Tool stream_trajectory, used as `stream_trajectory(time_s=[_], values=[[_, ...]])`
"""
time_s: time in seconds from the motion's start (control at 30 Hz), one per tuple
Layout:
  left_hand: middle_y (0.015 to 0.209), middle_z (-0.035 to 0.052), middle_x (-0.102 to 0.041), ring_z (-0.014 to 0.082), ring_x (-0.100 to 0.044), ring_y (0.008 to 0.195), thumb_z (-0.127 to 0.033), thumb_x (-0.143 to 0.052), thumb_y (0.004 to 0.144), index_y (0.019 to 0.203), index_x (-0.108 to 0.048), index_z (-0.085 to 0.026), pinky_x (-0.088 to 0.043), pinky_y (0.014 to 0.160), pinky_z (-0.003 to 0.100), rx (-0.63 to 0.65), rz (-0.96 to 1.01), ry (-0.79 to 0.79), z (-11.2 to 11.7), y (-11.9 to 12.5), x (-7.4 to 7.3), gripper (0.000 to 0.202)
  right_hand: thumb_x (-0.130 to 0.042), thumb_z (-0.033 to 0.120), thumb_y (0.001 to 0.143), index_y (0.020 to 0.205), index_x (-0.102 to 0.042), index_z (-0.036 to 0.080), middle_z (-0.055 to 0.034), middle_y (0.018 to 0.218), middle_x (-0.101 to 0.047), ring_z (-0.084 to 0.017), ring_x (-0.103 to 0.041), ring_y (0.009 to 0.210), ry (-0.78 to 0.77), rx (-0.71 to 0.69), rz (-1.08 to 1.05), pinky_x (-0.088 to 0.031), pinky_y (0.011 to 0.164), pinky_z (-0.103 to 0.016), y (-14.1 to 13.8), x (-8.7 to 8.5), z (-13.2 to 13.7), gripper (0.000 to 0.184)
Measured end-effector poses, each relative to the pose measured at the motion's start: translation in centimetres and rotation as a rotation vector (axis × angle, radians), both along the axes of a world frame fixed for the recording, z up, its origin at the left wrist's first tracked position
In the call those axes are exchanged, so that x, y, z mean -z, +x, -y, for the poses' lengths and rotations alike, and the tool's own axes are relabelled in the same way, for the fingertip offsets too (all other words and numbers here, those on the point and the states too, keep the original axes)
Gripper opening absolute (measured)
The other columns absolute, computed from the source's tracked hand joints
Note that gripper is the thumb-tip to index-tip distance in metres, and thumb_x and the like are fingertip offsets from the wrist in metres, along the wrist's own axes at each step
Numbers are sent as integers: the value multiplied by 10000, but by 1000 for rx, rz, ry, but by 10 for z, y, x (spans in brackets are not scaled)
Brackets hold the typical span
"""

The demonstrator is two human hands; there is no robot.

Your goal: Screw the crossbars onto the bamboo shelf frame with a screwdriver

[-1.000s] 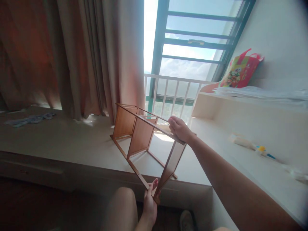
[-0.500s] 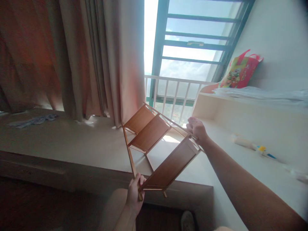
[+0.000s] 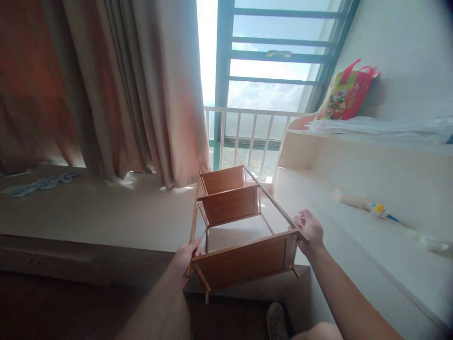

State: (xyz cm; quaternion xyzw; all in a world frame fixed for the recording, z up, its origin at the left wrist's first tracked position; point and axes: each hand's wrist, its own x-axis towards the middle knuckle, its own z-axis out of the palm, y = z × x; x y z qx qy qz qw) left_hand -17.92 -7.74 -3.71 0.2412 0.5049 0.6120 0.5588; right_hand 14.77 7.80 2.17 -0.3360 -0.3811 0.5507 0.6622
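Observation:
A small brown wooden shelf rack (image 3: 244,262) with three flat boards is held in front of me, tilted with its far end toward the window. My left hand (image 3: 187,257) is closed round its left rail, by the nearest board. On the other side my right hand (image 3: 309,231) grips the right rail close to the same board. The rack hangs over the front edge of the pale window ledge (image 3: 141,217). Whether its far end touches the ledge I cannot tell.
A curtain (image 3: 141,94) hangs at the left, beside a window with a white railing (image 3: 251,111). To the right, a white shelf unit (image 3: 300,146) carries a red and green bag (image 3: 348,94). Small tubes (image 3: 378,210) lie on its lower surface. Cloth (image 3: 38,184) rests on the ledge.
The rack has turned so that its boards lie more nearly level across my view. My right hand has moved down and a little right with it; my left hand shifted left and slightly up.

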Motion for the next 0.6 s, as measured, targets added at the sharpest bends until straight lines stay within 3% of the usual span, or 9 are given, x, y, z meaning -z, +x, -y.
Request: stream_trajectory(time_s=[0.3,0.47,0.6], values=[[559,11,-534,101,-443,472,-598,-696,695,503,-448,-187,-336,479,233,226,-274,-90,-16,-28,-21,517,-610,447,847,789,-394,250,133,437,-307,-78,-266,284,-81,171,-126,-259,258,-197,-3,33,55,298],[617,43,-587,143,-536,575,-659,-669,692,516,-470,-182,-405,568,253,286,-454,-135,-33,-41,-33,545,-575,476,881,805,-422,246,115,489,-337,-83,-349,326,-122,279,-108,-285,286,-195,-9,59,76,286],[550,23,-548,203,-596,671,-700,-673,662,555,-503,-188,-443,649,278,320,-601,-155,-50,-47,-40,550,-534,514,901,847,-436,262,111,499,-324,-106,-382,342,-145,350,-175,-343,314,-224,-16,66,93,275]])
